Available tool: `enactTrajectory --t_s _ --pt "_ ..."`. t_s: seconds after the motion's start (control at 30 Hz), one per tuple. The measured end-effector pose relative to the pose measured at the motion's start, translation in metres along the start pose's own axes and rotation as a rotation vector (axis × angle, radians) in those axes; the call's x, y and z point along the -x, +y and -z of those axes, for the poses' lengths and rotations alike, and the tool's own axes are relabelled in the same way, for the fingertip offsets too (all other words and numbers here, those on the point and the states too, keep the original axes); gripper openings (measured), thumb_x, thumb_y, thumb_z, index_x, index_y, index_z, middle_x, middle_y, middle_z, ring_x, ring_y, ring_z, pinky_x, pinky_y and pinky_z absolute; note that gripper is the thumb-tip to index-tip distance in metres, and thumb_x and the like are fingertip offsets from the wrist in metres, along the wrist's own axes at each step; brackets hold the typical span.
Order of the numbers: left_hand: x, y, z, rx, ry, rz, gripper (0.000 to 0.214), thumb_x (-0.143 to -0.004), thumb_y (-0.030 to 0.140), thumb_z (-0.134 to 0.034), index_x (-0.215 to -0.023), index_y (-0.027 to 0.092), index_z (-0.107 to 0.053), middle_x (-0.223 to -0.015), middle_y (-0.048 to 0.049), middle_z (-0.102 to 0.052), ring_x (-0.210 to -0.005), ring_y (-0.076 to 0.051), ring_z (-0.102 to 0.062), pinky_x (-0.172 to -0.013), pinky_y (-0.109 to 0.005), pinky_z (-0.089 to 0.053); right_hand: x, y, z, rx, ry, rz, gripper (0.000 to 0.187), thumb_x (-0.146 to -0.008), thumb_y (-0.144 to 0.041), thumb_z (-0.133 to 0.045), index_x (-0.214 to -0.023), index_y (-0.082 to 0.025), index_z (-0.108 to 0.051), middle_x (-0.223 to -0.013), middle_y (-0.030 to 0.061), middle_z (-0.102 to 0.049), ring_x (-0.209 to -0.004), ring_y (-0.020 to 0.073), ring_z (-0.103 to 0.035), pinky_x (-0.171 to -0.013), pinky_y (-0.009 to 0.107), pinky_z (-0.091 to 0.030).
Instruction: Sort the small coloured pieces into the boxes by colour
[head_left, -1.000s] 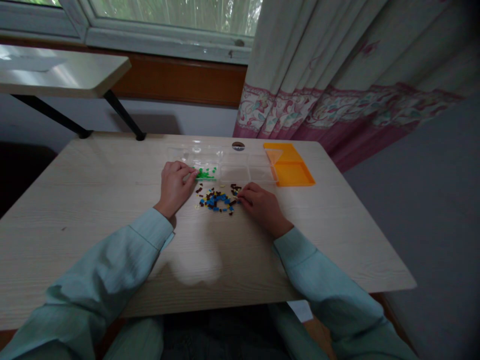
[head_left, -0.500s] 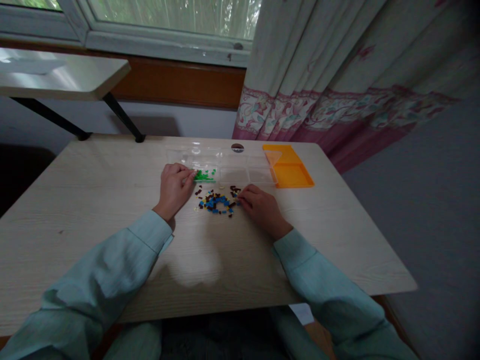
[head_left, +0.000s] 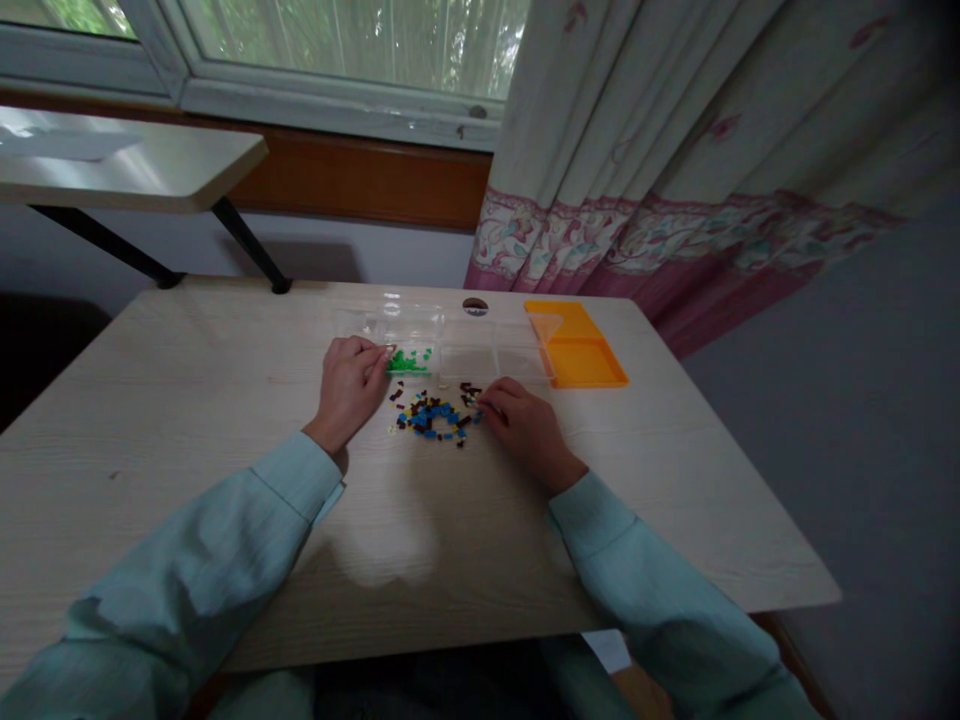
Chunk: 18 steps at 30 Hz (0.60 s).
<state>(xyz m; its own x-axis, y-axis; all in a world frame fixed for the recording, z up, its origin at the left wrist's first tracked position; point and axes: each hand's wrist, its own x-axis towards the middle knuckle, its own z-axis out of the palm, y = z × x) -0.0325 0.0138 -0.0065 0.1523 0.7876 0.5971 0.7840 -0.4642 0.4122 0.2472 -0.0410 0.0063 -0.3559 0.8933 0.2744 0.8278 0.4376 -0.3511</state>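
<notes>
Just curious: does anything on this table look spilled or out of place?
The loose pieces stand out: scattered on the table outside the clear box, whereas green pieces sit inside. Whether the scatter was accidental is unclear.

1. A pale-framed window (head_left: 360, 45) spans the top left.
2. Below it runs a brown wooden strip (head_left: 367, 182).
3. A floral curtain (head_left: 600, 130) with a pink hem (head_left: 675, 308) hangs at upper right.
4. A shelf (head_left: 169, 168) on black legs (head_left: 250, 245) stands at upper left.
</notes>
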Motion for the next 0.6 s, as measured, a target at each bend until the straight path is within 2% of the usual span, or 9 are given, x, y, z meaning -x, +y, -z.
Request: enactTrajectory --t_s 0.43,0.6 --pt "0.000 0.001 0.000 0.011 -0.013 -0.017 0.033 -0.099 0.037 -0.046 -0.108 0.021 -0.074 -0.089 -0.0076 -0.063 -0.089 -0.023 -0.051 -0.082 -0.039 -0.040 -0.002 0.004 -0.004 -0.214 0.092 -0.073 0.015 -0.092 -0.024 -0.055 -0.092 -0.019 -0.069 -0.096 0.0065 -0.065 -0.088 0.0178 -0.062 -0.079 0.030 -0.050" --pt "0.003 0.013 0.003 0.045 -0.054 -0.172 0.026 -0.097 0.034 -0.052 -0.108 0.024 -0.073 -0.095 -0.0073 -0.063 -0.096 -0.023 -0.053 -0.087 -0.040 -0.040 -0.005 0.000 -0.005 -0.368 0.147 -0.102 0.013 -0.090 -0.027 -0.060 -0.084 -0.019 -0.068 -0.086 0.0054 -0.066 -0.083 0.0176 -0.061 -0.076 0.031 -0.049"
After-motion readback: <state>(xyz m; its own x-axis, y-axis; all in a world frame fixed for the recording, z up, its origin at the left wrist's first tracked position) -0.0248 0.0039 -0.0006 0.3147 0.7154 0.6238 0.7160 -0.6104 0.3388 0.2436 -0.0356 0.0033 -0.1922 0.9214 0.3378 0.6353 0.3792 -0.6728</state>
